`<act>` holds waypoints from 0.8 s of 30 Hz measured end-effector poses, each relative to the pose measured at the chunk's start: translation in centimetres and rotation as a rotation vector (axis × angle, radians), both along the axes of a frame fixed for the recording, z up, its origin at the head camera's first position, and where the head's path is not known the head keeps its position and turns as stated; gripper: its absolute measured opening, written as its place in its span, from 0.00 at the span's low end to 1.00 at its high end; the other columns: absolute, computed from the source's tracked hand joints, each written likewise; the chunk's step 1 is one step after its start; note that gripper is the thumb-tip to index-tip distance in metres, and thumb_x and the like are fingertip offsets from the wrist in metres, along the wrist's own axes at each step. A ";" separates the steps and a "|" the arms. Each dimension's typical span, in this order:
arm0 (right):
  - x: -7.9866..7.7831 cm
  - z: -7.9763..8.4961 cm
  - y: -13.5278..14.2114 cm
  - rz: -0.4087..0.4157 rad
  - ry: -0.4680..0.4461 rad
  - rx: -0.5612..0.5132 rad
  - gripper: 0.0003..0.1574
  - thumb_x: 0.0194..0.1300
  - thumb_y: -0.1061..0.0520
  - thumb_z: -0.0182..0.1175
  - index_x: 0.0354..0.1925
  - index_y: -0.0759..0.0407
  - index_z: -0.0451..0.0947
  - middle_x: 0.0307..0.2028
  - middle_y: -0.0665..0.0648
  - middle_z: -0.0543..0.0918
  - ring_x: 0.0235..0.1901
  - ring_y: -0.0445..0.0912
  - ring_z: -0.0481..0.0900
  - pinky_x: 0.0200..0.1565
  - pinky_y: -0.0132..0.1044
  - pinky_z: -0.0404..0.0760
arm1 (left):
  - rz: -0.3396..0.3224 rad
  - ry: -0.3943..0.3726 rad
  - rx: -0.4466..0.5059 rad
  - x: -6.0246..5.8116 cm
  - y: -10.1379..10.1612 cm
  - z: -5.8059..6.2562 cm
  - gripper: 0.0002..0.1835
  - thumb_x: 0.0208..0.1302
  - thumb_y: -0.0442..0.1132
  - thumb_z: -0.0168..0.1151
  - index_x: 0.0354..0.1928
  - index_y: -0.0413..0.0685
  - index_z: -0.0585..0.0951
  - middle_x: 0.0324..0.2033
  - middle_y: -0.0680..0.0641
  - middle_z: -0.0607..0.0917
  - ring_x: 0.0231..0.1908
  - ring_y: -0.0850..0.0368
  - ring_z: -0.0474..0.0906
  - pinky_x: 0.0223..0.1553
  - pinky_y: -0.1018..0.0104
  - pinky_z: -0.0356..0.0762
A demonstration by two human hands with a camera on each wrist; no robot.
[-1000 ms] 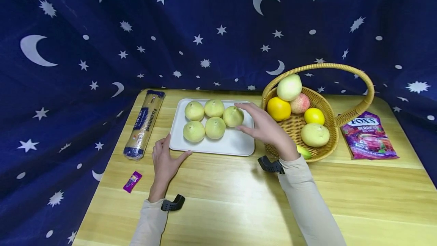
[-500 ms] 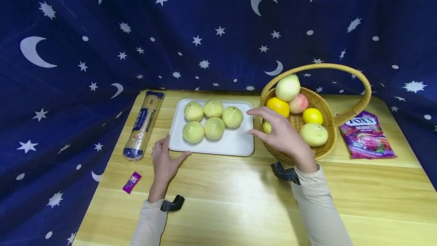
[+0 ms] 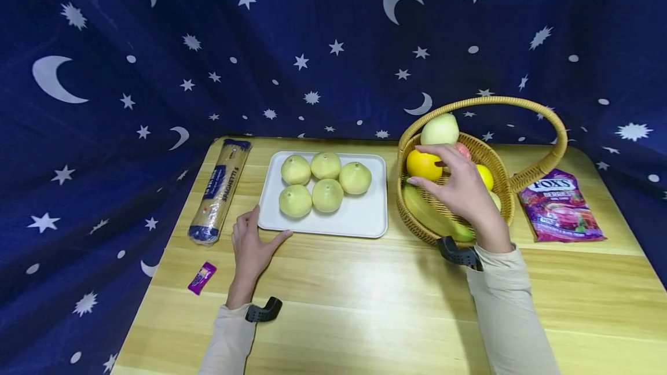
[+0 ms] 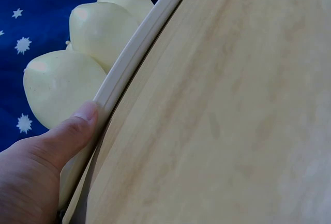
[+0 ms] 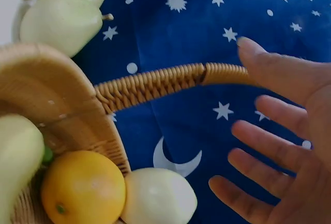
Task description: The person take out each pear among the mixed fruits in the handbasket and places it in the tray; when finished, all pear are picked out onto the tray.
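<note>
A white tray (image 3: 359, 219) carries several pale green, round, stemmed fruits (image 3: 327, 195) that look like pomelos. My left hand (image 3: 252, 250) spans the tray's near left corner; its straight thumb (image 4: 70, 136) rests on the rim in the left wrist view. Over the wicker basket (image 3: 509, 207) hovers my right hand (image 3: 466, 187), thumb and fingers spread and holding nothing. Its fingertips are nearest an orange (image 3: 421, 165). The basket also contains a banana (image 3: 429, 213), a pale pomelo-like fruit (image 3: 440, 128), a partly hidden peach (image 3: 463, 150) and a lemon (image 3: 486, 176).
The basket's tall handle (image 3: 560, 132) arches behind the fruit. A purple Fox's candy bag (image 3: 563, 207) lies right of the basket. On the left are a spaghetti pack (image 3: 220, 190) and a small purple sachet (image 3: 201, 278). A starry blue cloth (image 3: 312, 45) hangs behind the table.
My right hand has moved right from the tray's rightmost pale green fruit, leaving it on the tray, and is now above the basket. The left hand stays at the tray corner.
</note>
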State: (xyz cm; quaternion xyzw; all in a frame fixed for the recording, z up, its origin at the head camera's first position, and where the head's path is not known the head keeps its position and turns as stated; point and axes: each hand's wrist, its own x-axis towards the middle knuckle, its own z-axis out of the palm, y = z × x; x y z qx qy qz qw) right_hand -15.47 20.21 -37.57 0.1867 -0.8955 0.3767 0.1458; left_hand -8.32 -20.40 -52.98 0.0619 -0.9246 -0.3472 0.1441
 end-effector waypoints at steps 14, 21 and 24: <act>-3.9 0.5 3.3 -0.136 -0.108 -0.010 0.36 0.53 0.55 0.75 0.59 0.63 0.75 0.61 0.64 0.73 0.58 0.61 0.71 0.54 0.41 0.71 | -0.010 0.003 -0.016 -0.3 -0.1 -0.3 0.55 0.42 0.60 0.79 0.72 0.49 0.65 0.54 0.36 0.69 0.52 0.41 0.62 0.55 0.47 0.56; -5.4 -0.4 4.7 -0.134 -0.157 0.020 0.36 0.54 0.56 0.75 0.59 0.64 0.75 0.66 0.66 0.68 0.63 0.63 0.64 0.54 0.51 0.67 | -0.002 -0.006 -0.011 -0.2 -0.1 -0.2 0.55 0.42 0.60 0.79 0.72 0.48 0.65 0.55 0.36 0.69 0.52 0.41 0.62 0.56 0.47 0.56; -6.0 -0.8 5.3 -0.131 -0.167 0.013 0.35 0.54 0.56 0.75 0.59 0.64 0.76 0.67 0.67 0.65 0.66 0.64 0.61 0.59 0.53 0.68 | -0.002 -0.004 -0.013 -0.2 -0.1 -0.1 0.55 0.42 0.59 0.79 0.72 0.47 0.65 0.55 0.36 0.69 0.52 0.40 0.62 0.56 0.47 0.56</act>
